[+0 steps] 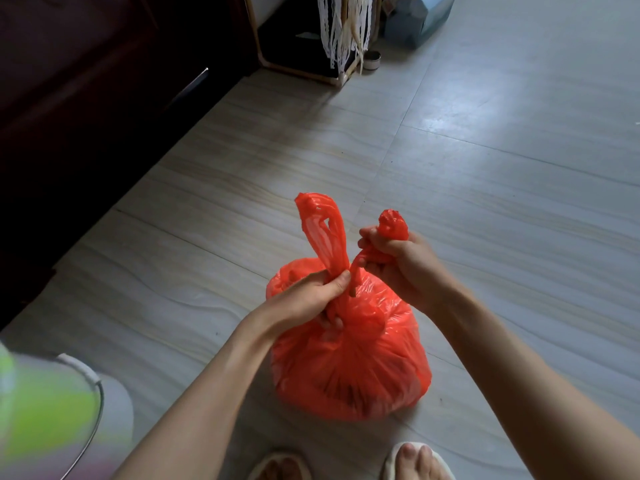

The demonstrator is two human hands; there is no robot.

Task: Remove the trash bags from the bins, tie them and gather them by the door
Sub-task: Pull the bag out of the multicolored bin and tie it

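A full red plastic trash bag (349,368) stands on the tiled floor just ahead of my feet. My left hand (308,299) grips the gathered neck of the bag at the base of one handle loop, which sticks straight up. My right hand (398,261) holds the other handle bunched in its fist, with the red end poking out above the fingers. The two handles cross between my hands, close above the bag's top.
A white bin (104,407) with a wire handle stands at lower left, partly behind a blurred green and white thing. Dark furniture (86,98) lines the left side. A wooden-framed rack (311,39) with hanging lace strips and a grey box (415,22) stand at the back.
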